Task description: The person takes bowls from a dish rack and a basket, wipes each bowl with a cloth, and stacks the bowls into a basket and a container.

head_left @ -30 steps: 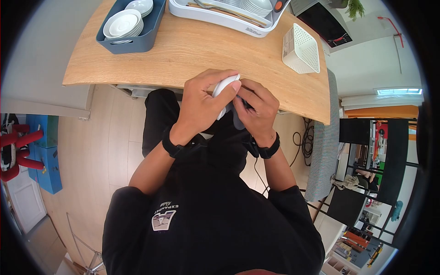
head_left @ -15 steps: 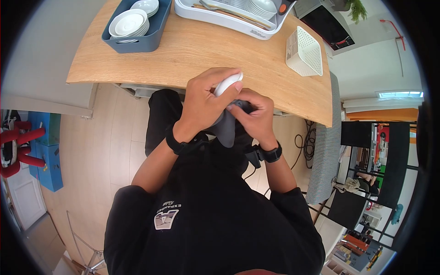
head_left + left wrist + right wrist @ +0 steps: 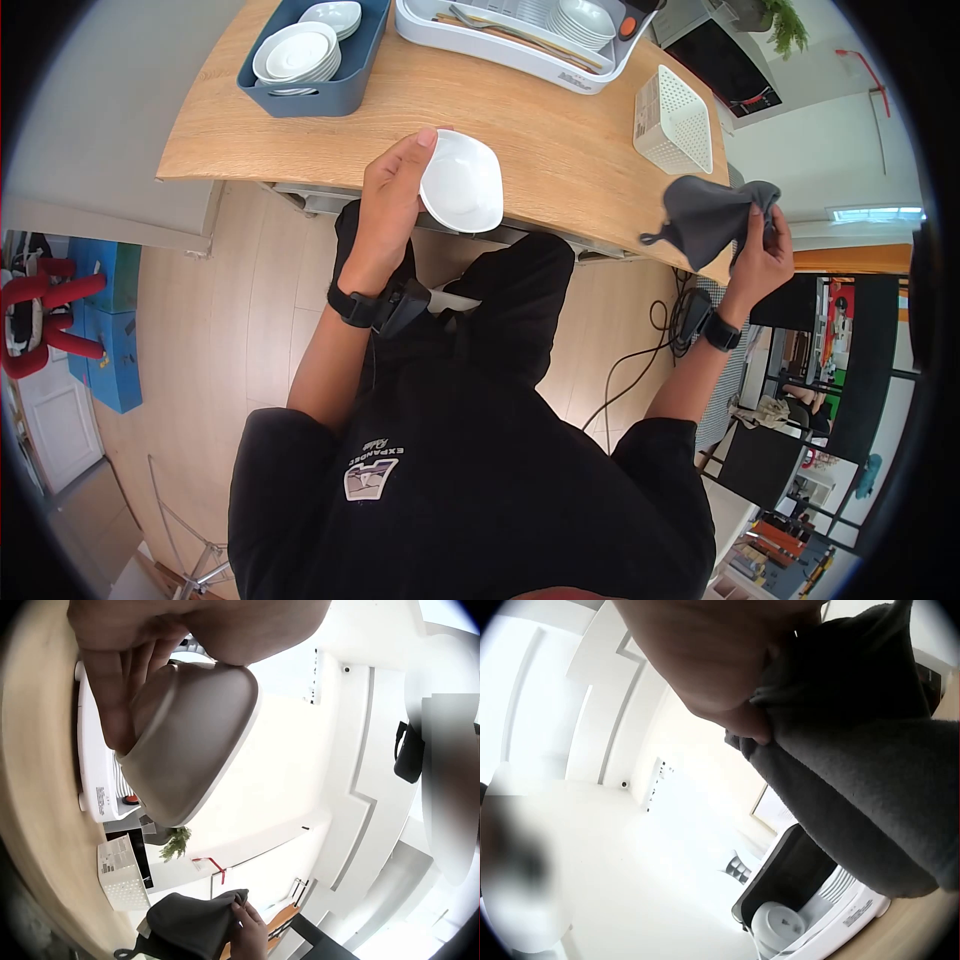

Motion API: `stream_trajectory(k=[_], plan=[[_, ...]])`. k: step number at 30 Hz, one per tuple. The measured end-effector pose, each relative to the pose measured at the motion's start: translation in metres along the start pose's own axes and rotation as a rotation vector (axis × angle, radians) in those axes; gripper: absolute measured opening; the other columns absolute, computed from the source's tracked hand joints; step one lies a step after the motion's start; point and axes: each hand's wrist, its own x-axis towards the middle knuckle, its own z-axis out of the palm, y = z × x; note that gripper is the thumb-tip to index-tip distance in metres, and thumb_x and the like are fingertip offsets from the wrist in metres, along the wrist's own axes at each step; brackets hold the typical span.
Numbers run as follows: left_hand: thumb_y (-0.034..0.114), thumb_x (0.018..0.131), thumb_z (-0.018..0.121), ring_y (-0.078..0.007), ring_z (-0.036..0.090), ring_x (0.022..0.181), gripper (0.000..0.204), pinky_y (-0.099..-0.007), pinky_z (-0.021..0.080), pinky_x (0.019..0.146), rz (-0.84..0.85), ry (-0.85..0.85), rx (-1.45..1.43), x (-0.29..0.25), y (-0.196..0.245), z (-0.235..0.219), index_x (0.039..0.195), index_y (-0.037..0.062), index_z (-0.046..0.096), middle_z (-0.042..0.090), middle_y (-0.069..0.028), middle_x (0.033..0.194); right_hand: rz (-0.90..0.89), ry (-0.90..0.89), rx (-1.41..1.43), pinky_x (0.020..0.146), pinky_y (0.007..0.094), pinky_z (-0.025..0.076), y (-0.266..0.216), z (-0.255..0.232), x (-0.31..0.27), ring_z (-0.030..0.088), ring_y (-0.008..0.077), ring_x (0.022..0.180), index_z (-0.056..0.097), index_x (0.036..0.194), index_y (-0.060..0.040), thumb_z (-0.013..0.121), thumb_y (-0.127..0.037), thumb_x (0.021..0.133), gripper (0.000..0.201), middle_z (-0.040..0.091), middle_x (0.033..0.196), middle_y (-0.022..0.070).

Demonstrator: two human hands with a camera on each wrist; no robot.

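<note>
My left hand (image 3: 391, 200) grips a white bowl (image 3: 462, 182) by its left rim, thumb on the near side, and the bowl's inside faces the head camera over the table's front edge. In the left wrist view the underside of the bowl (image 3: 191, 735) shows, with fingers curled behind it. Well out to the right, my right hand (image 3: 762, 262) pinches a dark grey cloth (image 3: 704, 218) at its bunched end. The cloth hangs loosely spread, a small loop at its left corner. Up close in the right wrist view, the cloth (image 3: 855, 780) falls in thick folds below the thumb.
A blue-grey bin (image 3: 318, 98) with stacked white dishes (image 3: 296, 52) stands at the table's back left. Behind the bowl is a white dish rack (image 3: 500, 52) with chopsticks and more dishes. A white perforated basket (image 3: 672, 120) sits at the right. Cables (image 3: 655, 330) lie on the floor.
The hands were together at the bowl with the cloth between them. Now the right hand has swung far right with the cloth, while the left has turned the bowl's inside into view.
</note>
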Motion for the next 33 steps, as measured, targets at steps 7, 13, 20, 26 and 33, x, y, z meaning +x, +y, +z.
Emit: stream_trajectory(k=[7, 13, 20, 26, 33], plan=[[0.016, 0.099, 0.059, -0.0138, 0.068, 0.097, 0.035, -0.0274, 0.054, 0.084, -0.006, -0.048, 0.014, 0.011, 0.011, -0.001, 0.128, -0.0044, 0.062, 0.07, -0.0096, 0.113, -0.198, -0.081, -0.268, 0.088, 0.0331, 0.054, 0.078, 0.03, -0.028, 0.07, 0.022, 0.099, 0.074, 0.108, -0.0021, 0.075, -0.004, 0.085, 0.022, 0.074, 0.107, 0.0108], [0.013, 0.098, 0.062, -0.0086, 0.067, 0.089, 0.025, -0.0234, 0.053, 0.079, 0.208, -0.007, 0.22, 0.036, 0.067, -0.024, 0.116, -0.0017, 0.071, 0.073, -0.0049, 0.101, -0.081, -0.231, -0.287, 0.091, 0.0339, 0.054, 0.134, 0.062, -0.071, 0.07, 0.0244, 0.101, 0.076, 0.11, -0.0093, 0.074, -0.008, 0.085, 0.025, 0.074, 0.112, 0.0094], [0.02, 0.098, 0.065, -0.0075, 0.065, 0.08, 0.025, -0.0224, 0.05, 0.068, 0.376, 0.085, 0.665, 0.109, 0.135, -0.078, 0.113, 0.0019, 0.073, 0.072, -0.0028, 0.092, -0.166, -0.14, -0.45, 0.09, 0.0364, 0.052, 0.124, 0.081, -0.077, 0.068, 0.0282, 0.101, 0.077, 0.107, -0.0122, 0.073, -0.009, 0.084, 0.024, 0.074, 0.107, 0.0082], [0.025, 0.097, 0.063, -0.0093, 0.065, 0.073, 0.023, -0.0241, 0.047, 0.062, 0.209, 0.247, 0.938, 0.177, 0.163, -0.106, 0.11, 0.0077, 0.069, 0.066, -0.0018, 0.085, -0.208, -0.129, -0.503, 0.111, 0.0438, 0.04, 0.139, 0.08, -0.08, 0.068, 0.024, 0.104, 0.075, 0.11, -0.0154, 0.071, -0.014, 0.087, 0.024, 0.074, 0.11, 0.005], [0.02, 0.093, 0.062, -0.014, 0.073, 0.072, 0.018, -0.0273, 0.055, 0.061, 0.028, 0.228, 1.228, 0.241, 0.152, -0.134, 0.104, 0.0102, 0.072, 0.073, -0.0052, 0.083, -0.213, -0.123, -0.524, 0.109, 0.0415, 0.041, 0.142, 0.081, -0.083, 0.066, 0.0225, 0.109, 0.073, 0.114, -0.0173, 0.07, -0.014, 0.088, 0.026, 0.074, 0.113, 0.0018]])
